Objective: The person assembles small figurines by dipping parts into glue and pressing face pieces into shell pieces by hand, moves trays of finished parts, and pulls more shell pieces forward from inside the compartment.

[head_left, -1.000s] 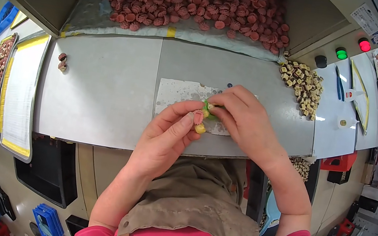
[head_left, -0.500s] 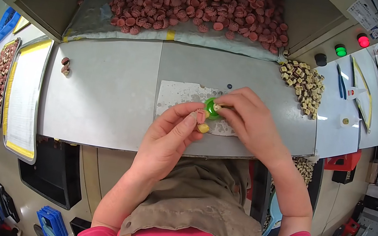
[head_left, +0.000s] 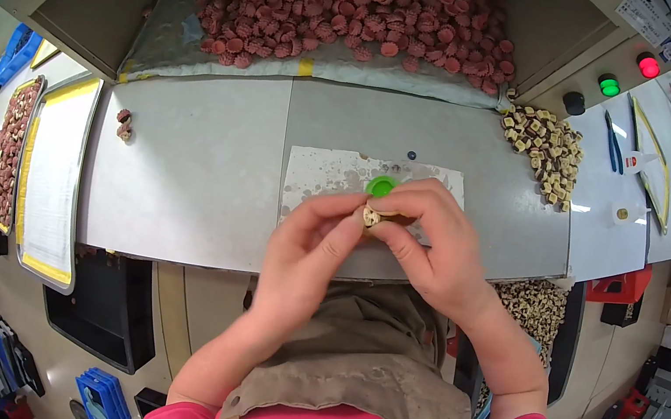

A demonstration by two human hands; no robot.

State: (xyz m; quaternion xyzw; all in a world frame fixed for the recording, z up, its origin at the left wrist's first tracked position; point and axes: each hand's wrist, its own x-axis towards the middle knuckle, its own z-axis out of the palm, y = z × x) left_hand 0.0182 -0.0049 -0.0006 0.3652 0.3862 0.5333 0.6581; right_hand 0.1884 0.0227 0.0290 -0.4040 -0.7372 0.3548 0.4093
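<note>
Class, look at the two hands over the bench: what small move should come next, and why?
Probably a gentle squeeze on the small pale piece, to firm it in place. The fingertips of the left hand and right hand meet around it, and those fingertips are outside the green cup on the spotted sheet.

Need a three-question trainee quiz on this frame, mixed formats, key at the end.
1. True or false: the left hand and right hand meet at a small cream piece.
2. Where is the green round item? A) in the black bin B) just beyond the hands C) on the silver tray
3. Fill in: between the red lamp and the black knob sits a ____ lamp.

Key: 1 true; 2 B; 3 green.
</note>
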